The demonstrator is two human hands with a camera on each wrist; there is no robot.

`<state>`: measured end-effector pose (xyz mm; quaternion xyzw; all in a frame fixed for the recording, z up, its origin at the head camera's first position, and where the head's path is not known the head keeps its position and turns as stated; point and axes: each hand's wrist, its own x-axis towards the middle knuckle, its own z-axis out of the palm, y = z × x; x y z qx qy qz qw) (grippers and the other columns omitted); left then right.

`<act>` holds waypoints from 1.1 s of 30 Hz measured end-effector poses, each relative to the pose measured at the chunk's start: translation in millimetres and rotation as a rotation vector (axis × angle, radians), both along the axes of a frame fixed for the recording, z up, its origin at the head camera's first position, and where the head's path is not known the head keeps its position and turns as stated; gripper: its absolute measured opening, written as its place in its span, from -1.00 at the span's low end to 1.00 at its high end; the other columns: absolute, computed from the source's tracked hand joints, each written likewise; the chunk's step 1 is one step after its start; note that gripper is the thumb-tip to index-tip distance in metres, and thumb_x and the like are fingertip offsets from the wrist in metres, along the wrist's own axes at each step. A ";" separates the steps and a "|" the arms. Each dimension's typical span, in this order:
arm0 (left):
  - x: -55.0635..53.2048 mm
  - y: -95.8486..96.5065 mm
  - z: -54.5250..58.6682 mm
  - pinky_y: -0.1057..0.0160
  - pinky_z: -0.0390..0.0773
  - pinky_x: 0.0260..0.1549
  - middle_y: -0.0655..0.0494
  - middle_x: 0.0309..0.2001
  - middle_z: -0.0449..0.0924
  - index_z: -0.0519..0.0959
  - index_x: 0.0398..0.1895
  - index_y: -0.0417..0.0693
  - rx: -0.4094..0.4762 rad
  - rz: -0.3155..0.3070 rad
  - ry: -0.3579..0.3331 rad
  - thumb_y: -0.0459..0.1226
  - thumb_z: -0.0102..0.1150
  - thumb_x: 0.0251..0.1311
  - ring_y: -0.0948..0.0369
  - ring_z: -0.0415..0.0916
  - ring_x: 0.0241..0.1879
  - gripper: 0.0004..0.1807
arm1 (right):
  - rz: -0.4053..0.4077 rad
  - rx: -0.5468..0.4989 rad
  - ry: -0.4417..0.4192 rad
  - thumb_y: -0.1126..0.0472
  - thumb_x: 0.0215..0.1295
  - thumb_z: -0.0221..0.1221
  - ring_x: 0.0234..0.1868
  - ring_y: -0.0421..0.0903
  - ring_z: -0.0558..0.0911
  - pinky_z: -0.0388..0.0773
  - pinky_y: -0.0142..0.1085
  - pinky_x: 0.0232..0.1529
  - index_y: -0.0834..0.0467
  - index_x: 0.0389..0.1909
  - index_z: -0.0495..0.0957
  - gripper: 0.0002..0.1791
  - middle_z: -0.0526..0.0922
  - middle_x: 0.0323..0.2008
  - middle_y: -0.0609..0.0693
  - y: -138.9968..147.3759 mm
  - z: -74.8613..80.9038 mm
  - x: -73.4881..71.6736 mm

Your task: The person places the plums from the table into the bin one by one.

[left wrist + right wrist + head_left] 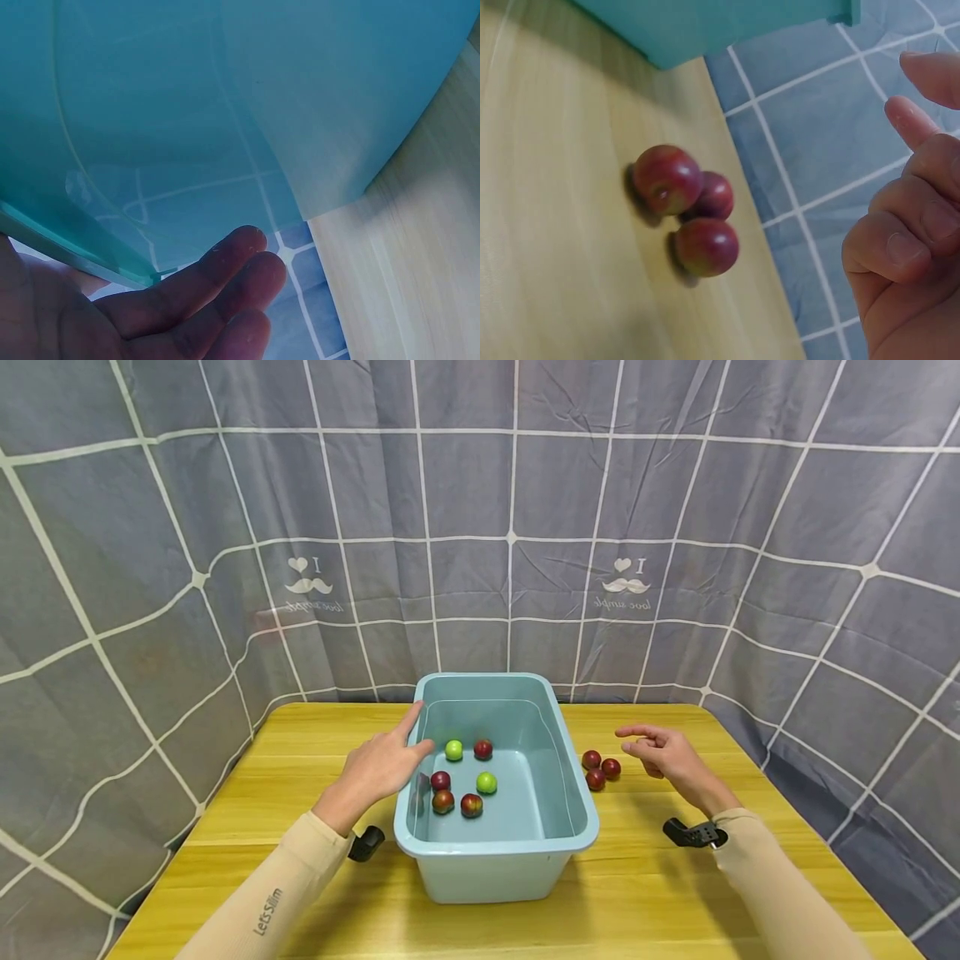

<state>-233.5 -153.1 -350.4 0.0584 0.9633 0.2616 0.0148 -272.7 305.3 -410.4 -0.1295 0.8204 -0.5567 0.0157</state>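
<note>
My left hand (381, 764) rests on the left rim of a light blue plastic tub (504, 846), its thumb reaching over the rim. In the left wrist view, three fairly straight fingers (225, 289) of that hand lie outside the tub wall. Inside the tub sit two green plums, one at the back (453, 750) and one nearer the middle (487, 783), with several dark red plums (472, 806). Three more red plums (667, 180) cluster on the table right of the tub. Beside them hovers my right hand (678, 764), holding nothing, index finger and thumb extended apart, other fingers loosely curled.
The tub stands on a yellow wooden table (300, 777). Behind and around the table hangs a grey curtain (472, 577) with white grid lines. A black wrist strap (693, 833) is on the right wrist, and a black device (366, 843) on the left.
</note>
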 end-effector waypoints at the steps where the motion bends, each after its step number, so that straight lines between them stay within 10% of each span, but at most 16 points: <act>1: 0.1 -0.3 -0.2 0.14 0.40 -0.56 -0.05 -0.18 0.62 -0.16 0.65 0.35 0.000 0.001 0.000 0.18 -0.18 0.35 0.08 0.52 -0.37 -0.16 | -0.004 -0.003 -0.007 0.05 0.42 0.21 -0.68 -0.15 0.16 0.16 -0.16 -0.59 0.28 0.23 0.50 -0.50 0.20 -0.70 -0.11 0.1 -2.7 -0.6; 33: 1.6 -3.0 -2.2 0.14 0.40 -0.57 -0.04 -0.19 0.62 -0.13 0.65 0.35 0.008 0.002 0.021 0.18 -0.17 0.36 0.08 0.52 -0.39 -0.17 | -0.146 -0.011 -0.193 0.07 0.34 0.29 -0.75 -0.20 0.15 0.14 -0.37 -0.69 0.26 0.34 0.42 -0.38 0.17 -0.78 -0.18 7.1 -66.9 -24.3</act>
